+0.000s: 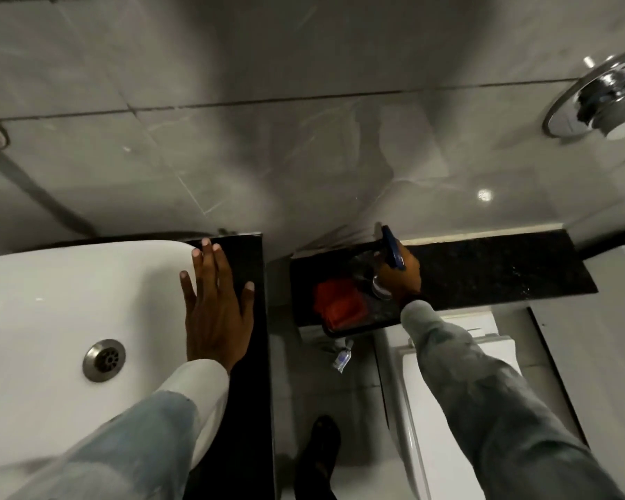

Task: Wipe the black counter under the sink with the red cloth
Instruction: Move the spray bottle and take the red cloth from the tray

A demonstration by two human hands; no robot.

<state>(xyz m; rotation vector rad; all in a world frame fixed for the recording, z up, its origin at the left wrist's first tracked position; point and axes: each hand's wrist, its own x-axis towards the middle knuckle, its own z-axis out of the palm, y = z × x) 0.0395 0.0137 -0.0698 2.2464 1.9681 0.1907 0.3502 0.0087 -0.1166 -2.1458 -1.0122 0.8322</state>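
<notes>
The red cloth (340,302) lies crumpled in a dark tray (350,330) at the left end of a black stone ledge (491,268) behind the toilet. My right hand (399,274) is over that tray, shut on a clear spray bottle (390,252) with a blue trigger head. The white sink (69,312) sits on the black counter (246,373), of which a narrow strip shows along the sink's right side. My left hand (217,304) rests flat with fingers spread over the sink's right rim and that black strip.
A grey tiled wall (267,138) fills the back. The white toilet (459,373) stands under my right arm. A small bottle (341,359) lies on the floor in the gap between counter and toilet. My dark shoe (318,452) is below. A chrome fitting (603,102) projects from the wall at the upper right.
</notes>
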